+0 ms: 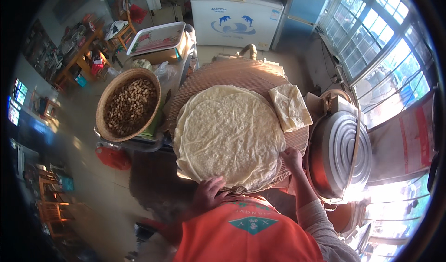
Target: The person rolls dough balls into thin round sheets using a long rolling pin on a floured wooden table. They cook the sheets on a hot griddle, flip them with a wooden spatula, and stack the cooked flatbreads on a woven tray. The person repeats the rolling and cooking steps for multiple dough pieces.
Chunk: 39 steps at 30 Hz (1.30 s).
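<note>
A stack of thin, round flatbreads (230, 136) lies before me on a ribbed brown board (230, 77). At the stack's right rim my right hand (292, 157) pinches the edge of the flatbread between thumb and fingertips. My left hand (209, 191) has its fingers on the near rim, left of the middle; whether it grips the edge is hard to make out. A flatbread folded into a rectangular packet (291, 107) rests on the board's right side, beside the stack.
A woven basket of peanuts in shells (130, 105) stands at left, with a flowered tray (158, 37) behind it. Close on the right is a large round pan with a ridged metal lid (348, 154). A white chest freezer (237, 23) stands beyond the board, and windows (393, 53) line the right.
</note>
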{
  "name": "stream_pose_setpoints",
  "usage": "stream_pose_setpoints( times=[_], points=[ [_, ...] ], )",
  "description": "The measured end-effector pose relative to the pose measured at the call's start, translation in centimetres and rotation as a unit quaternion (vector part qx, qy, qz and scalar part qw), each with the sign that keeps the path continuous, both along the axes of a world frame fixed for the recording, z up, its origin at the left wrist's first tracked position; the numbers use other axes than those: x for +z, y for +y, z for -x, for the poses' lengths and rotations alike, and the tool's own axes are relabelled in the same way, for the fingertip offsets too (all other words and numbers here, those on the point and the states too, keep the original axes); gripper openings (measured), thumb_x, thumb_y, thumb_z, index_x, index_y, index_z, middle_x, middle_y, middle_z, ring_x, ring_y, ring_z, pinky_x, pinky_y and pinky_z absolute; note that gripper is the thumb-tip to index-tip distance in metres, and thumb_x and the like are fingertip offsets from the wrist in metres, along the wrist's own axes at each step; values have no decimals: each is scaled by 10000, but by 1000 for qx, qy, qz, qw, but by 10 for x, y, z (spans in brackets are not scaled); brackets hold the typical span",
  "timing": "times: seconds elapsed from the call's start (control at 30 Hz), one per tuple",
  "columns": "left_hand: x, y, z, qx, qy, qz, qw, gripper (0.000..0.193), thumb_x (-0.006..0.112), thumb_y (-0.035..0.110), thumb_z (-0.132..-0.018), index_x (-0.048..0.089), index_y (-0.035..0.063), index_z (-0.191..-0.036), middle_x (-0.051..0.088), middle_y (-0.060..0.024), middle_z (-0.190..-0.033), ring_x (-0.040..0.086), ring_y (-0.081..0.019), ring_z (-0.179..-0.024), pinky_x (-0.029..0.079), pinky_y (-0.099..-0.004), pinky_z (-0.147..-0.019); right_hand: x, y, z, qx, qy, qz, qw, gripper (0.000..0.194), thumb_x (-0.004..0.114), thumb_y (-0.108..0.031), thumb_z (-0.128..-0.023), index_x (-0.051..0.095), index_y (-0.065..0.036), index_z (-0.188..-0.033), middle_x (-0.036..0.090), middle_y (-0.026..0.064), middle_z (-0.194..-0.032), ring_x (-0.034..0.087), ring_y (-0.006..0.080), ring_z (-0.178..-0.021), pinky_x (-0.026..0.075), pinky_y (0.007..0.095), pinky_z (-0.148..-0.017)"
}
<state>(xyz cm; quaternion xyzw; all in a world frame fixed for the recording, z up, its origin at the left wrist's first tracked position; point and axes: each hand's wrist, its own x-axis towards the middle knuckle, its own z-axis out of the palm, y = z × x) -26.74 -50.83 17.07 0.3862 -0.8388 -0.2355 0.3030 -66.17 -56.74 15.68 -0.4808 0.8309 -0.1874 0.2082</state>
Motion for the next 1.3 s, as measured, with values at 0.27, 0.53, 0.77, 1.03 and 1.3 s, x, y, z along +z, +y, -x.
stream_pose_setpoints(
  times=[0.27,0.53,0.77,1.03,1.3],
  points=[
    [0,-7,-6,-13,70,-76,995,469,749,254,-925,618,3,-1300,645,-192,-1286,610,-357,-1205,481,-467,-1055,29,-31,-40,-98,-119,33,988,397,714,-102,-819,505,-8,-1143,680,241,-921,701,302,-639,591,424,-655],
    [-28,-1,-12,63,388,-390,833,526,603,198,-1057,405,-88,-1451,640,-191,-1235,631,-219,-1179,512,-340,-1017,94,-95,-179,215,-471,181,836,485,591,-104,-1028,425,-52,-1481,593,197,-1372,624,343,-1243,555,477,-1044],
    [-26,-12,-27,127,409,-516,742,330,612,197,-1053,515,-26,-1276,695,-129,-1063,689,-172,-935,575,-329,-844,35,0,-199,470,9,147,870,563,560,19,-810,602,-71,-1365,547,195,-1456,505,390,-1374,429,503,-1145],
    [4,-171,-45,-5,47,82,995,219,684,247,-964,719,52,-1058,731,-120,-984,670,-314,-999,526,-463,-900,12,13,-195,420,-18,246,873,379,631,-132,-918,635,-66,-1291,687,157,-1202,657,356,-1135,528,466,-979],
    [10,-217,-71,14,5,-132,991,623,804,235,-839,602,175,-1425,695,-148,-1039,617,-324,-983,501,-445,-894,7,-43,-190,-52,-268,128,954,551,716,-185,-931,500,-60,-1422,659,119,-848,649,320,-790,533,424,-706]
  ],
)
